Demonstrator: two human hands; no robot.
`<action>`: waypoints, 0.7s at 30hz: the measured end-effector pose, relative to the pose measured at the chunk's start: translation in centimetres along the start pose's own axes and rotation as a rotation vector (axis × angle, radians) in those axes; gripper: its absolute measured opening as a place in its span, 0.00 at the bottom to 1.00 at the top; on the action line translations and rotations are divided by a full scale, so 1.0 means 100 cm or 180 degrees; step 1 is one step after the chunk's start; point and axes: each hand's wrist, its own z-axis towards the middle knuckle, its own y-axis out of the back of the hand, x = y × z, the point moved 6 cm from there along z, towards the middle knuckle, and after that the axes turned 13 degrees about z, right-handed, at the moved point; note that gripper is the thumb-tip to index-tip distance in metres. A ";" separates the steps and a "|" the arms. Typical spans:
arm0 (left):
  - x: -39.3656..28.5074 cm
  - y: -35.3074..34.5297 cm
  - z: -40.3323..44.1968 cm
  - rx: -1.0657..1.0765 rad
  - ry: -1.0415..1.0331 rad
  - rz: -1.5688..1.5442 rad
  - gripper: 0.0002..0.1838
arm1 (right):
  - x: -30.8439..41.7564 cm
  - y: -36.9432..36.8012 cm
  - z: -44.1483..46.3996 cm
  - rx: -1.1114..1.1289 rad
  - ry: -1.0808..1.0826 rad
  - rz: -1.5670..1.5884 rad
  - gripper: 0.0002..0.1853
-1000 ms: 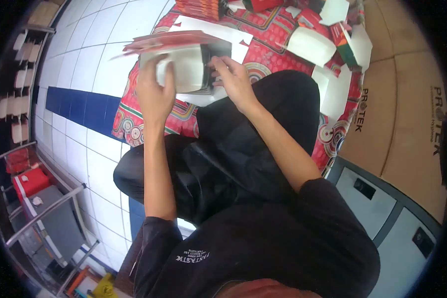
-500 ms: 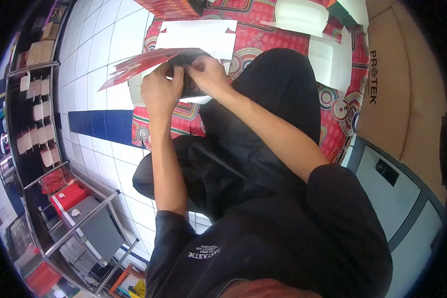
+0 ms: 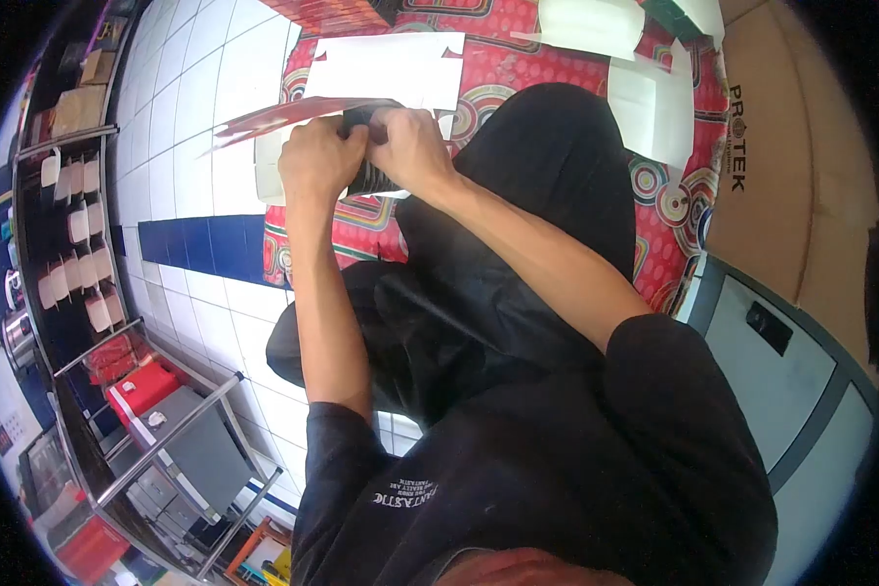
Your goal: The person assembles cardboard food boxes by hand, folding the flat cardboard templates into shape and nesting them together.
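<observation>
A red-and-black printed cardboard sheet [image 3: 293,114] stands bent up between my hands, its long red flaps pointing left. My left hand [image 3: 319,159] is closed on its near side, thumb toward the middle. Close beside it, my right hand [image 3: 410,146] pinches the dark part of the sheet, fingers curled. The fingertips nearly meet, and the exact fold between them is hidden. Just beyond the hands lies a flat white cardboard blank [image 3: 391,66] with notched corners. A pale cardboard piece [image 3: 269,171] shows under my left hand.
The red patterned mat [image 3: 503,63] is under my crossed legs. White open boxes [image 3: 647,107] lie at the right, near a large brown carton [image 3: 781,146]. A stack of red printed cardboard [image 3: 337,14] is at the top. A metal rack [image 3: 166,430] stands at the left.
The sheet's red flaps have drawn closer together and tilt less steeply. My right fingers have curled in closer to my left thumb. The view has shifted slightly.
</observation>
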 end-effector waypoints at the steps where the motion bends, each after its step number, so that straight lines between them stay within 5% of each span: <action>1: -0.001 -0.002 0.003 0.0122 0.0006 0.0061 0.23 | 0.002 0.000 0.000 0.0031 0.0039 -0.0008 0.11; 6: 0.002 -0.002 0.001 0.0213 0.0001 0.0012 0.27 | 0.005 0.002 0.002 0.0099 0.0376 -0.0187 0.10; 12: 0.010 -0.001 -0.040 0.0556 -0.0106 -0.1754 0.29 | -0.002 -0.002 0.010 -0.0116 0.0462 0.0358 0.12; 14: 0.014 -0.008 -0.045 0.0398 -0.0679 -0.1991 0.37 | -0.004 -0.003 0.007 0.0103 0.0473 0.0242 0.13; 15: 0.010 0.000 -0.053 0.0379 -0.0982 -0.1621 0.33 | -0.002 0.003 0.007 0.0151 0.0439 0.0066 0.13; 18: 0.023 -0.020 -0.049 0.0224 -0.0795 -0.1439 0.31 | 0.059 0.067 0.019 0.0269 0.0805 -0.0136 0.12; 21: 0.008 -0.015 -0.048 -0.0115 -0.0660 -0.1427 0.30 | 0.081 0.166 0.035 -0.0539 0.0826 -0.0766 0.13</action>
